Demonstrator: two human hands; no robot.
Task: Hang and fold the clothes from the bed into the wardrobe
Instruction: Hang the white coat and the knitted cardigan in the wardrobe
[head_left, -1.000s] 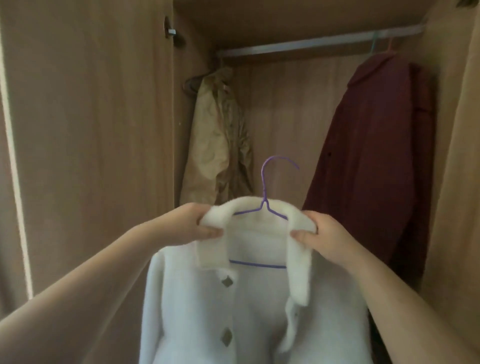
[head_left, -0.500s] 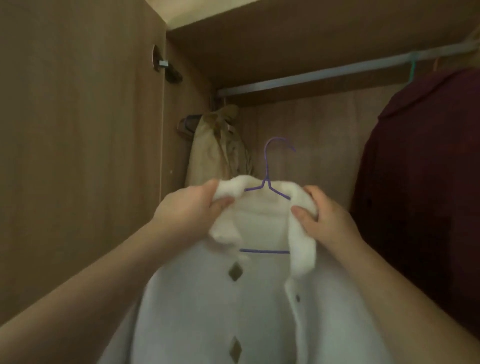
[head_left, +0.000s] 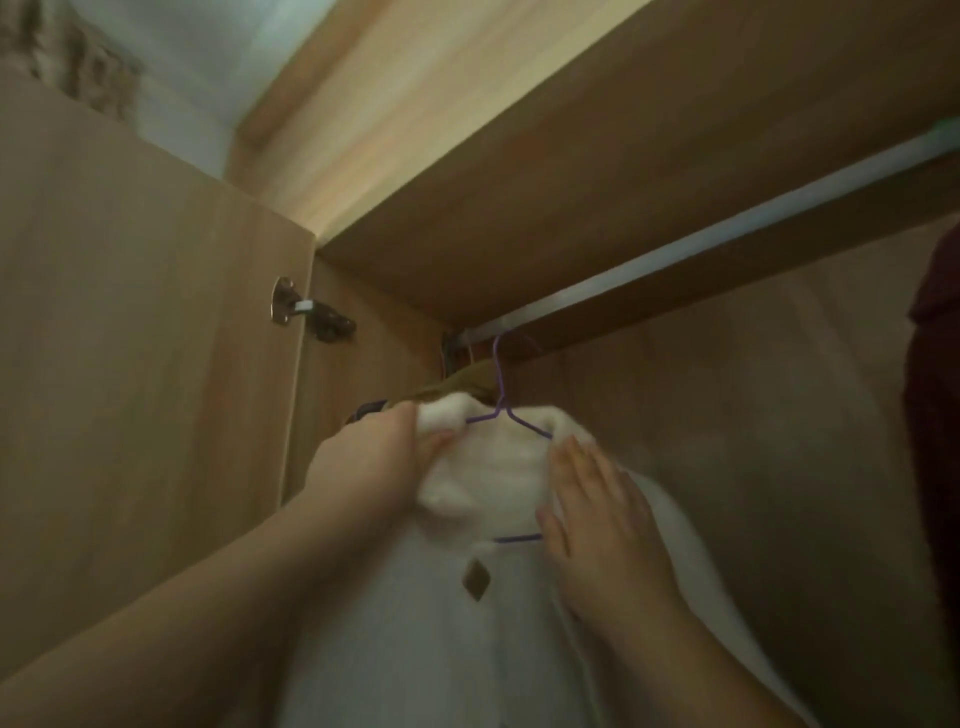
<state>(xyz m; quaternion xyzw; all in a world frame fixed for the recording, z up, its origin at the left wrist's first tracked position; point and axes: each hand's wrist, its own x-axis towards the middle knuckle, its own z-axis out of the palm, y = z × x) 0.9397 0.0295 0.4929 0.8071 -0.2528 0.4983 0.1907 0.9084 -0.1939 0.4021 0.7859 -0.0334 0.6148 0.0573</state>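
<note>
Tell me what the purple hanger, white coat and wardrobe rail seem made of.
The purple hanger is thin wire, likely coated metal, twisted at the neck. The white coat looks like fleece or wool-like pile, matte and fuzzy at the collar. The wardrobe rail seems pale metal with a dull sheen, though blur leaves that open.

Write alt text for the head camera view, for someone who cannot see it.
Two hands hold a white coat on a purple hanger up at the wardrobe rail, hook just beneath it. The left hand grips the collar; the right hand lies flat on the coat.
</note>
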